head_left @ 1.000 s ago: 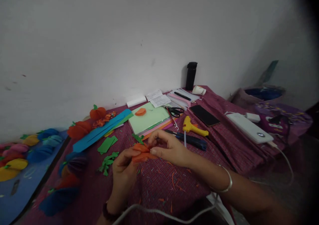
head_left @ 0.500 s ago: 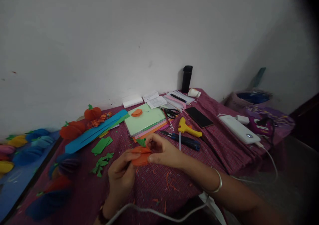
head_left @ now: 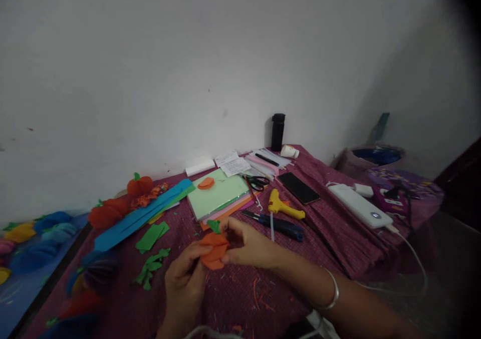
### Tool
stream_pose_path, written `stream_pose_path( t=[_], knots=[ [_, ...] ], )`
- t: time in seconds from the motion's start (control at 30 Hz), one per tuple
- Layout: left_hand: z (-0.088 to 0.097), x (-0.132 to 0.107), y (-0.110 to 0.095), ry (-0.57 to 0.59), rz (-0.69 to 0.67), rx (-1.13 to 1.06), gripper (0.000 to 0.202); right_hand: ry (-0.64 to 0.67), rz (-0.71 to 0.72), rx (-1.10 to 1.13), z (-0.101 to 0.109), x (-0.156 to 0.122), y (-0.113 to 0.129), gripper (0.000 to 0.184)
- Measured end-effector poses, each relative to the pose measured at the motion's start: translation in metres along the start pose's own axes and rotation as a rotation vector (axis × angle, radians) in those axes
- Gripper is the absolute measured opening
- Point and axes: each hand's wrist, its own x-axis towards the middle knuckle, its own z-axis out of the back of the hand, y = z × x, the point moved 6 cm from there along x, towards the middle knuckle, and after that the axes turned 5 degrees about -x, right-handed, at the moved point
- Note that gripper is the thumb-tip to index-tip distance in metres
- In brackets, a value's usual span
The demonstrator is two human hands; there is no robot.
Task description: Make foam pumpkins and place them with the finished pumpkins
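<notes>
Both my hands hold a small orange paper pumpkin [head_left: 213, 251] with a green leaf on top, just above the maroon cloth of the table [head_left: 233, 289]. My left hand [head_left: 185, 283] pinches its lower left side, fingers closed. From the right, my right hand [head_left: 246, 246] grips the pumpkin with fingers curled round it; a silver bangle sits on that wrist. A yellow glue gun [head_left: 281, 205] and a blue-handled cutter [head_left: 276, 222] lie just beyond my right hand.
A stack of coloured paper sheets [head_left: 220, 194] lies with scissors [head_left: 257, 182] beside it. A phone [head_left: 298, 188], a white power bank [head_left: 358, 206] and a black flask [head_left: 277, 131] sit farther right and back. Green scraps [head_left: 152, 236], blue strips [head_left: 141, 214] and finished paper pumpkins [head_left: 139, 185] lie left.
The pumpkin has turned in my hands so that its rounded face shows. The hands sit a little lower in view, and the camera has tilted slightly.
</notes>
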Motion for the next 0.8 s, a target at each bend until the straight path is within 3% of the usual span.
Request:
stream_pose_path(
  t=[0.23,0.43,0.57,0.7,0.8],
  knots=[
    [-0.002,-0.01,0.01,0.047,-0.112,0.192,0.021,-0.092,0.046,-0.053,0.002,0.002,0.0,0.028],
    [-0.002,-0.014,0.017,-0.071,0.003,0.12,0.033,-0.199,0.083,-0.248,0.003,-0.001,0.005,0.02],
    [-0.007,-0.016,0.018,-0.056,0.039,0.136,0.042,-0.273,0.084,-0.408,0.007,-0.001,0.006,0.011],
    [-0.008,-0.012,0.007,-0.007,-0.107,0.272,0.042,-0.302,0.097,-0.503,0.012,0.0,0.004,0.008],
    [-0.014,-0.007,-0.008,0.128,-0.285,0.386,0.036,-0.312,0.115,-0.558,0.015,0.0,0.003,0.012]
  ],
)
